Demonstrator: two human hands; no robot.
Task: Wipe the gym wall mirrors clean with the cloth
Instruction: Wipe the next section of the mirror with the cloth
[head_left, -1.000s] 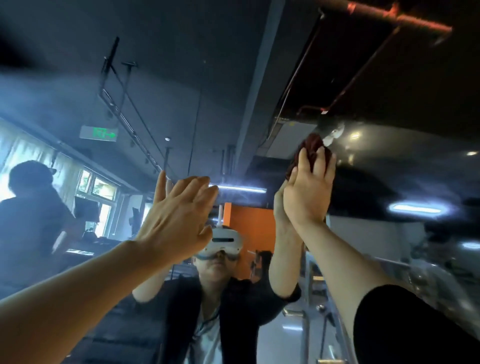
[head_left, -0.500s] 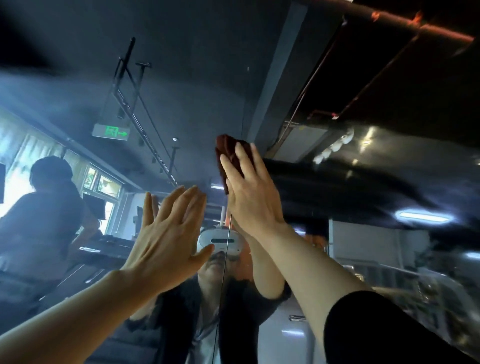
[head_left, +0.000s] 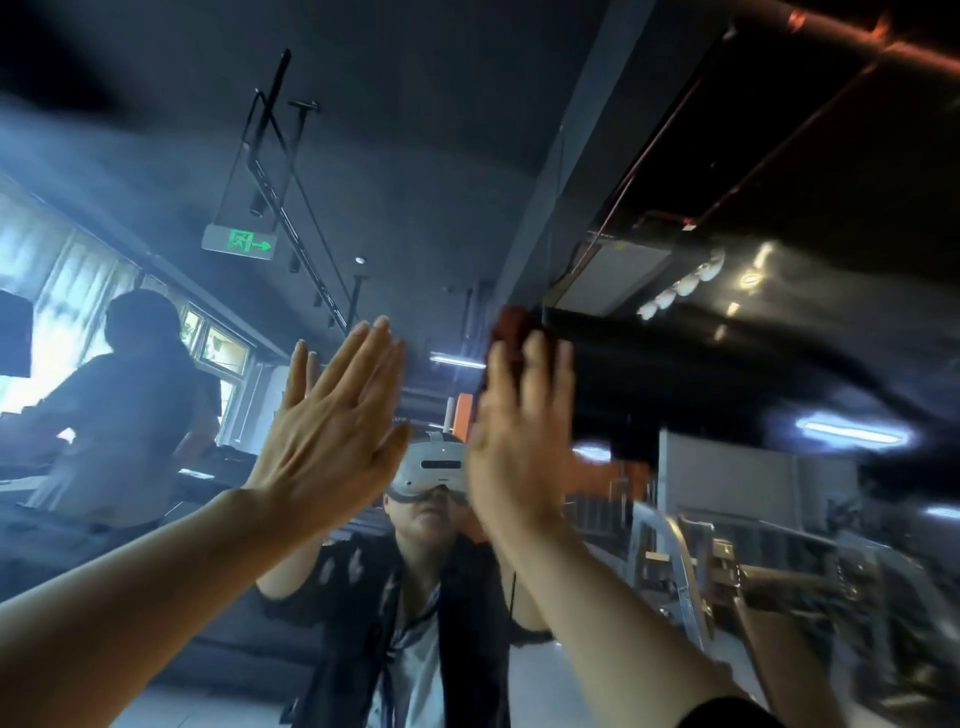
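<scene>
The wall mirror (head_left: 675, 493) fills the view and reflects the gym, the ceiling and me in a white headset. My right hand (head_left: 519, 431) is raised with straight fingers and presses a dark red cloth (head_left: 511, 325) flat against the glass; only the cloth's upper edge shows above my fingertips. My left hand (head_left: 332, 431) lies flat on the mirror just to the left, fingers straight and together, holding nothing. A thin vertical seam between mirror panels is hidden behind my hands.
Reflected in the glass: a person (head_left: 124, 410) standing at the left by bright windows, a green exit sign (head_left: 241, 243) hanging from the ceiling, orange wall panels (head_left: 460, 415) and metal gym equipment (head_left: 727, 561) at the lower right.
My right hand has slid the cloth left across the mirror and then back a little to the right and lower. My left hand stays flat on the glass, shifted slightly.
</scene>
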